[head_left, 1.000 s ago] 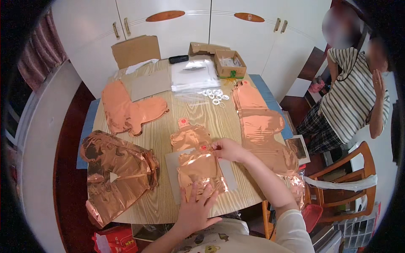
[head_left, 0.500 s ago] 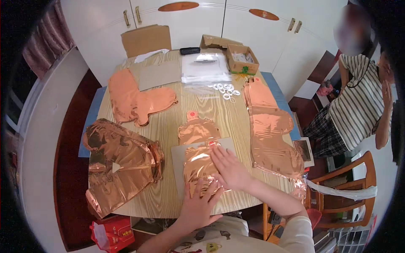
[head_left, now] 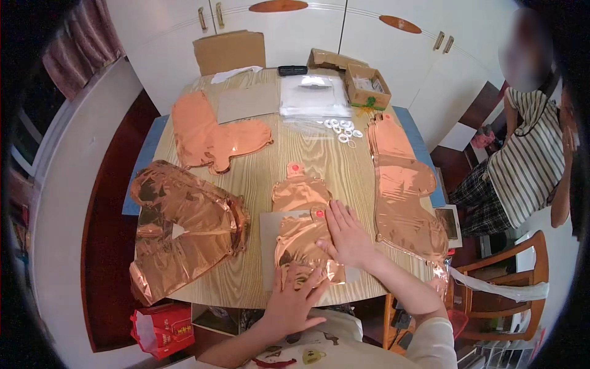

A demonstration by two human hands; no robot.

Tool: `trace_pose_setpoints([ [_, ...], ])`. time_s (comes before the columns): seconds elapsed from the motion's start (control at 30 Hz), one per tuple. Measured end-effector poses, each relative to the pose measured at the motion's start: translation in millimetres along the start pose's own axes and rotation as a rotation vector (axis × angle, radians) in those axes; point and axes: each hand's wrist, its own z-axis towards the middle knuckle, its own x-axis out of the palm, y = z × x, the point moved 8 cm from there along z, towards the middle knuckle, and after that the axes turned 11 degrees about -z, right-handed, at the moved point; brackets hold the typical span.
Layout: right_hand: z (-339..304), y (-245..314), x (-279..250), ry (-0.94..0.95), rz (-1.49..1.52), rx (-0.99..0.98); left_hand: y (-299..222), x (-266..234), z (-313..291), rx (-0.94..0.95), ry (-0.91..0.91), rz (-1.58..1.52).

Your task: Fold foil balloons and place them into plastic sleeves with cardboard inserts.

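A flat, uninflated rose-gold foil balloon (head_left: pixel 302 238) lies folded over a grey cardboard sheet (head_left: pixel 268 246) near the table's front edge. Beyond the sheet, more foil (head_left: pixel 301 192) of the same colour sticks out, with a red round mark on its tab. My left hand (head_left: pixel 297 304) lies on the near end of the folded foil, fingers spread and pointing away from me. Along the foil's right edge, my right hand (head_left: pixel 353 241) rests flat with its fingers stretched out, beside a second red mark. Neither hand grips anything.
More flat foil balloons lie at left (head_left: pixel 184 230), far left (head_left: pixel 212 138) and right (head_left: pixel 402 184). Towards the back are white ribbon rolls (head_left: pixel 344 129), clear plastic bags (head_left: pixel 313 98) and an open carton (head_left: pixel 367 92). A person (head_left: pixel 528 154) stands at right near a wooden chair (head_left: pixel 504 286).
My right hand has shifted slightly outward, from over the foil by the red mark to its right edge. My left hand stays on the near end. The whole view has shifted a little.
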Motion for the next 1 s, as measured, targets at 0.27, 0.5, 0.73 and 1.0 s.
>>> trace_pose_setpoints([
  [0.27,-13.0,8.1,1.9,-0.04,0.137,-0.035,-10.3,3.1,-1.0,-0.027,-0.071,-0.026],
  [0.5,-50.0,12.4,-8.0,0.021,0.173,-0.08,-8.2,4.8,1.4,-0.043,-0.045,-0.015],
  [0.73,-58.8,6.3,-2.2,0.008,0.086,-0.037,-7.6,4.5,3.9,-0.069,0.001,-0.026],
  [1.0,-16.8,-15.6,4.6,0.015,0.063,0.145,-6.1,6.8,5.0,-0.082,0.037,-0.038],
])
